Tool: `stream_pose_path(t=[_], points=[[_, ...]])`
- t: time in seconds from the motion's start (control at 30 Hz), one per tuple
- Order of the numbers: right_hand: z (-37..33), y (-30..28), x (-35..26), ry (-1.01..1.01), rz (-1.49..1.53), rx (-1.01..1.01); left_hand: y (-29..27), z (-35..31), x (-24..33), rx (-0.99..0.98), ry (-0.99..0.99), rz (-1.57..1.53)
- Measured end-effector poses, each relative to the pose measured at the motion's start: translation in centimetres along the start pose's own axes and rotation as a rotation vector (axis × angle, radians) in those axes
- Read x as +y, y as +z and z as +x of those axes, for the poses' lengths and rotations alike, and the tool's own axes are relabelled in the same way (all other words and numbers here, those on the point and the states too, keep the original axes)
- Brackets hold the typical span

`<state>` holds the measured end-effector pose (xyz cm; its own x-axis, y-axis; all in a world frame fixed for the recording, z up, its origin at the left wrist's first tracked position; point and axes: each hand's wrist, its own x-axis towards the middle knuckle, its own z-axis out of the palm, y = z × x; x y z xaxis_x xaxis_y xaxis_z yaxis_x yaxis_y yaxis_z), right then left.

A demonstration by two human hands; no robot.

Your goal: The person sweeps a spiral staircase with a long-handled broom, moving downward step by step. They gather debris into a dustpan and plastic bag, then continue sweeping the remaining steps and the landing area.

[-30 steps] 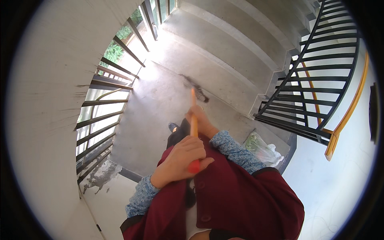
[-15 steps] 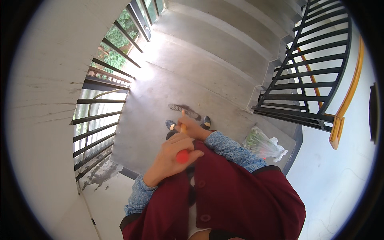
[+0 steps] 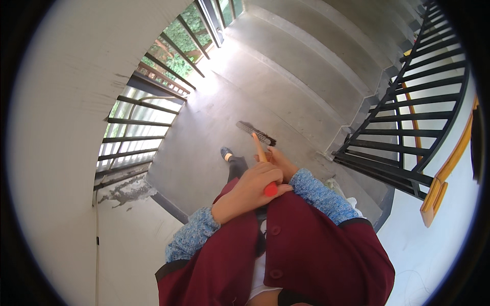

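A broom with an orange handle [image 3: 260, 148] slants down in front of me, its handle's red end cap [image 3: 271, 189] pointing up toward me. Around the top of the handle my left hand [image 3: 251, 184] is closed, just below the cap. Lower down, my right hand [image 3: 280, 164] is closed on the handle too, partly hidden behind the left. The dark bristled broom head [image 3: 256, 132] rests on the grey concrete floor, a short way in front of my dark shoe [image 3: 226, 153].
Concrete steps [image 3: 306, 56] lie beyond the landing. At the right stands a black metal railing [image 3: 403, 127] with a wooden handrail [image 3: 436, 204]. Barred windows [image 3: 148, 120] line the left wall. A plastic bag [image 3: 352, 204] sits mostly hidden behind my right sleeve.
The broom head has moved to the right and farther out, toward the steps. My view has shifted, and my right arm now covers most of the bag. Both hands keep their grip.
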<state>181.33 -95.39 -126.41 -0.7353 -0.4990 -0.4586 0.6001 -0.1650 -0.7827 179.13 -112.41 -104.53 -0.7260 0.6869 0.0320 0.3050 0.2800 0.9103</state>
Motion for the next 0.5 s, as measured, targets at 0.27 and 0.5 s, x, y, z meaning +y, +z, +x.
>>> stream_pose_path(t=[0.27,0.5], points=[[-1.1,1.2,-1.3,0.137,0.261,0.173,-8.4,0.5,6.4,-0.081,0.311,-0.126],[4.9,-1.1,2.4,0.561,0.940,-0.103,-9.7,1.0,16.9,0.070,0.927,0.439]])
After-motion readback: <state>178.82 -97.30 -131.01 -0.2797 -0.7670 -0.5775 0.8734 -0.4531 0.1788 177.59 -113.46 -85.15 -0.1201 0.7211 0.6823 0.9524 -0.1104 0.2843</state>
